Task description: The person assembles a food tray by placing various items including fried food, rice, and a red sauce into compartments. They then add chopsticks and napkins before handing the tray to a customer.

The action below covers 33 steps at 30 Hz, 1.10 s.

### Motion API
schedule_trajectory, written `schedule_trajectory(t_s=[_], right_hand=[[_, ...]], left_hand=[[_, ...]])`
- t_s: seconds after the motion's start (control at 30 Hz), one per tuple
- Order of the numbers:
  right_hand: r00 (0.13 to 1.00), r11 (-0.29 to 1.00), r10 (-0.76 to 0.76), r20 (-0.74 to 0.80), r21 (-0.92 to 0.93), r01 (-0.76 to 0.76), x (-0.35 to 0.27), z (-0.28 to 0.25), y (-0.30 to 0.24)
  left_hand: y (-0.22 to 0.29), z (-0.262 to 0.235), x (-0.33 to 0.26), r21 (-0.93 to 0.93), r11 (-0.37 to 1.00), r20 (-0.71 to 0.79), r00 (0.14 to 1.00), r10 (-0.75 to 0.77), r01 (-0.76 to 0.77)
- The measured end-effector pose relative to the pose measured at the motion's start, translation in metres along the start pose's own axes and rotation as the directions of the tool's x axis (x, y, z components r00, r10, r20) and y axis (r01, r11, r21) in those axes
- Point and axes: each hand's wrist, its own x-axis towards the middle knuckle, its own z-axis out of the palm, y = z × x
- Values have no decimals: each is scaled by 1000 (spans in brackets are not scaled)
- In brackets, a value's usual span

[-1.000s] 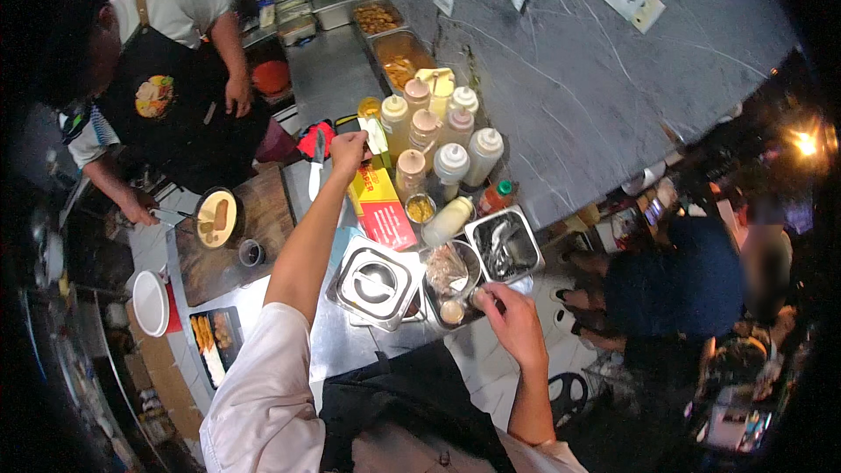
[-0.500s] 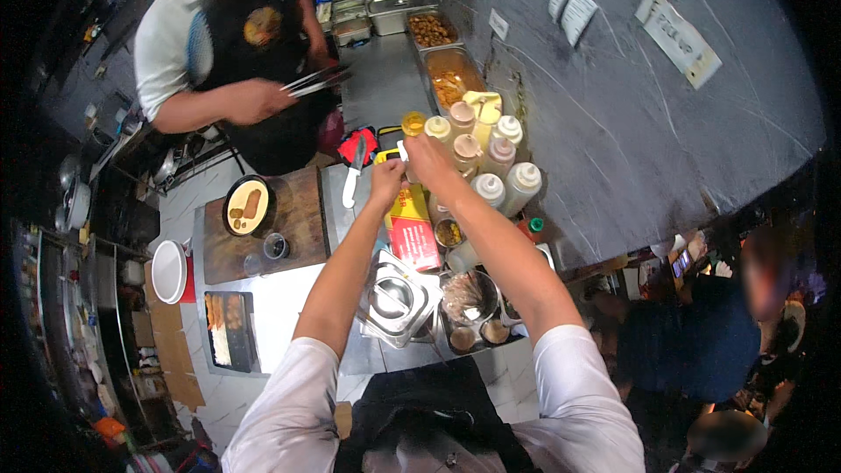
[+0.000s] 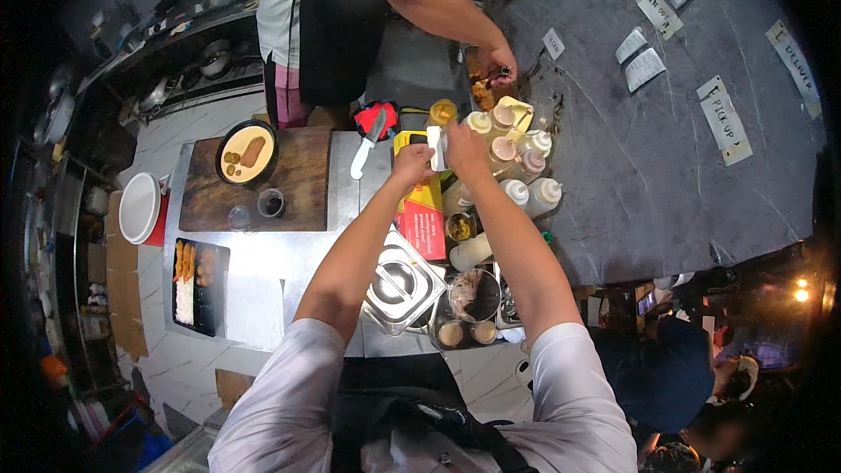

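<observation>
Over the yellow and red box (image 3: 425, 223), my left hand (image 3: 413, 164) and my right hand (image 3: 467, 153) are close together, fingers closed. A small, narrow white piece (image 3: 434, 138) stands up between them; its kind is hard to make out. My left fingers pinch its lower part, and my right fingers close beside it, their grip partly hidden. Several squeeze bottles (image 3: 530, 162) cluster just right of my right hand. Left of the box, a white-handled knife (image 3: 367, 147) rests with its blade on a red cloth (image 3: 377, 116).
A wooden board (image 3: 302, 153) carries a black bowl (image 3: 247, 151) of creamy food and small clear cups (image 3: 272, 203). A black food tray (image 3: 200, 307) lies nearer. Lidded steel pans (image 3: 399, 285) sit beneath my forearms. A co-worker's hand (image 3: 497, 66) reaches into a far pan.
The co-worker has gone from holding tongs before the body to reaching over the far pan. The white piece shows more plainly between my hands. The whole view has shifted.
</observation>
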Motion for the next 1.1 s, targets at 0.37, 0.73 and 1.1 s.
schedule_trajectory(t_s=[0.37,0.73,1.1], right_hand=[[996,990,78,-40,118,-73,-10,-23,-7],[981,926,100,-168,377,-30,-25,-31,14],[998,818,-40,-53,572,63,-37,-21,27]], left_hand=[[11,15,-10,689,543,-147,641,753,-480],[33,37,-29,836,304,140,712,688,-457],[37,20,-20,499,814,-65,924,378,-298]])
